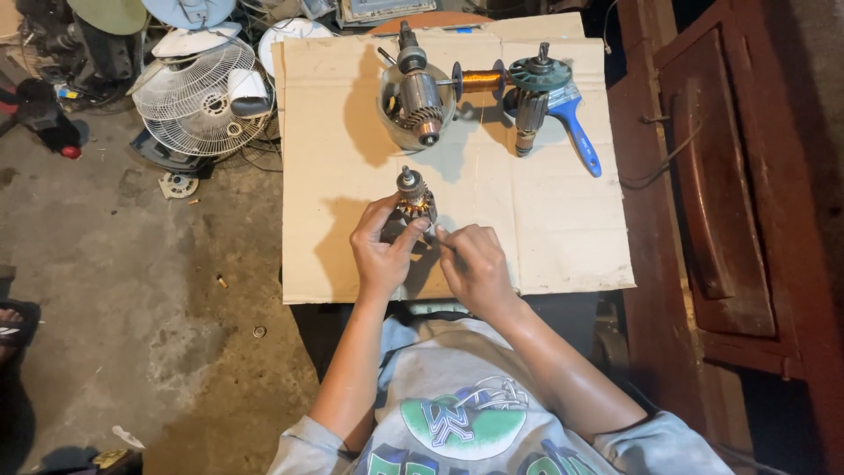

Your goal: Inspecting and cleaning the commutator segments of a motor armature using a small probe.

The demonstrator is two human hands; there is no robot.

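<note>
Both forearms reach forward from the body and meet over the near edge of a flat cardboard sheet [545,220]. The left hand [380,251] is curled closed around a small motor armature [414,199], fingers wrapped about its lower part while its copper windings and shaft end stand up just beyond the fingertips. The right hand [475,264] sits just beside it, thumb and forefinger pinched together at the armature's near side (whatever they pinch is too small to make out).

Well beyond the hands, at the far end of the cardboard, a second armature [420,92] rests in a clear round bowl [391,119]. To the right of that lie a spool of copper wire [481,81], a third armature with a teal fan disc [534,97], and a blue-handled brush [580,132].

Far off to the left of the left hand, on the concrete floor, lies a white fan grille [198,97]. To the right of the right hand stands dark wooden furniture [730,193].
</note>
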